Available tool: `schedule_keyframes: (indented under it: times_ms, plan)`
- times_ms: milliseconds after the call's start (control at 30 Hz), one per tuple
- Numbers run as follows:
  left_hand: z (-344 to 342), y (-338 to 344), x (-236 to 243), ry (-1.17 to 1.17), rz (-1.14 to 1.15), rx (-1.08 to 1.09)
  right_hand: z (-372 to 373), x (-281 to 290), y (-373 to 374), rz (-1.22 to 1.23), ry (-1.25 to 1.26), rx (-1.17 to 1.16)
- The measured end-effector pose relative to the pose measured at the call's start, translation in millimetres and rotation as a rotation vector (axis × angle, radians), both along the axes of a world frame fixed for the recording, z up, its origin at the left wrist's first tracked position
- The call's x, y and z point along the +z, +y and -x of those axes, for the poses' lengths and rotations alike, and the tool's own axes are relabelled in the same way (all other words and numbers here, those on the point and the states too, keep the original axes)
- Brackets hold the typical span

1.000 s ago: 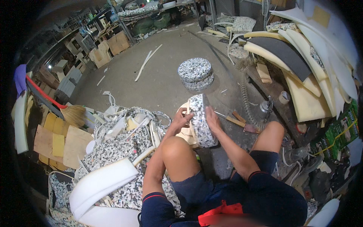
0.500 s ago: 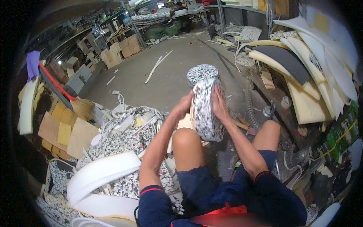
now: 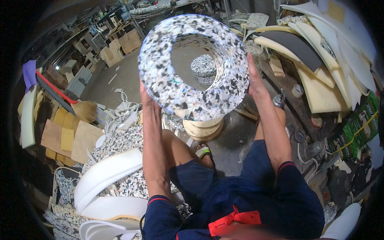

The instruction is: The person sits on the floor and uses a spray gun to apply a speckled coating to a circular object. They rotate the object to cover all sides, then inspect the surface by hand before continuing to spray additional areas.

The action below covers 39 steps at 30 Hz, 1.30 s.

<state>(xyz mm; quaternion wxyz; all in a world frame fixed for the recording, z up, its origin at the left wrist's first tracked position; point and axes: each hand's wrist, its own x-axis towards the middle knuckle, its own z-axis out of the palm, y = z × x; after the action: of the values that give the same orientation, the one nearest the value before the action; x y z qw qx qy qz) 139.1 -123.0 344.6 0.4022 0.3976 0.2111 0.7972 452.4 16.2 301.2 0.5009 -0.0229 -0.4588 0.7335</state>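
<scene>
A thick foam ring [image 3: 156,60], speckled black, white and grey, is held up in front of me with its round face turned toward me. My left hand [image 3: 149,96] presses its left side, and my right hand [image 3: 253,78] presses the right side; the fingers of both are partly hidden behind it. Through the ring's hole shows a round speckled foam block [image 3: 204,68], standing on the floor farther off. Below the ring, between my knees, stands a stack of round, pale wooden-looking discs [image 3: 204,130].
Speckled foam scraps [image 3: 120,160] and curved white foam strips [image 3: 110,170] lie piled at my left. A straw broom [image 3: 84,110] leans beyond them. Bent foam sheets [image 3: 316,88] are heaped at the right, near a metal spray-gun-like tool [image 3: 279,99].
The foam ring has come up and nearer, turning from edge-on to face-on. My hands have moved apart to its two sides, and the pale discs below now show more fully.
</scene>
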Motion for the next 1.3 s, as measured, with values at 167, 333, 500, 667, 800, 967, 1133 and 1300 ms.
schedule_keyframes:
  times_ms: [167, 333, 500, 667, 800, 967, 1133, 1300]
  plan:
    - [-1, -6, -33, 0.101, -0.020, -0.141, -17, 18, -28, 0.019, -0.052, -0.070]
    - [-5, -9, -46, 0.052, 0.063, -0.027, -21, 22, -45, 0.010, -0.064, -0.146]
    - [-8, 5, -50, -0.008, 0.154, 0.111, -21, -9, -32, 0.096, -0.140, -0.192]
    - [-32, 3, -75, -0.251, 0.084, -0.154, -22, -46, -4, 0.197, -0.217, -0.284]
    - [-56, 3, -106, -0.341, 0.143, -0.164, -23, -72, 9, 0.211, -0.195, -0.234]
    - [-56, 17, -118, -0.394, 0.138, -0.170, -16, -103, 11, 0.295, -0.169, -0.201]
    - [-51, 23, -115, -0.427, 0.055, -0.194, -4, -120, 6, 0.529, -0.109, 0.000]
    - [-97, 35, -138, -0.328, 0.260, -0.019, 8, -127, 3, 0.605, 0.046, 0.010]
